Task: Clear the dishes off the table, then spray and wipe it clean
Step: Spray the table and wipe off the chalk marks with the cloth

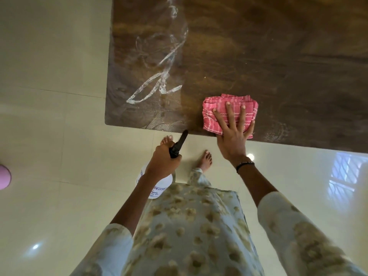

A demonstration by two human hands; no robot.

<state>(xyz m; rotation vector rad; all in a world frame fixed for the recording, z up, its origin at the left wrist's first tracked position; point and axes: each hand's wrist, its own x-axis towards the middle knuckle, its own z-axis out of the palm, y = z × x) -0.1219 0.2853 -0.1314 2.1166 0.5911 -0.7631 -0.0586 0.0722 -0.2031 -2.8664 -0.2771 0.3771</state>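
The right hand point(233, 134) presses flat, fingers spread, on the pink cloth point(229, 114) at the surface's point(278, 66) near edge. The left hand point(162, 162) grips the spray bottle point(157, 186) over the floor. White streaks point(157, 82) near the left corner could dry unwiped.

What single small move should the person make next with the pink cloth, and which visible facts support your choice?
Probably slide the pink checked cloth leftward. The right hand lies flat on it near the wooden table's near edge, while white foamy streaks lie unwiped to its left. The left hand holds the spray bottle off the table.
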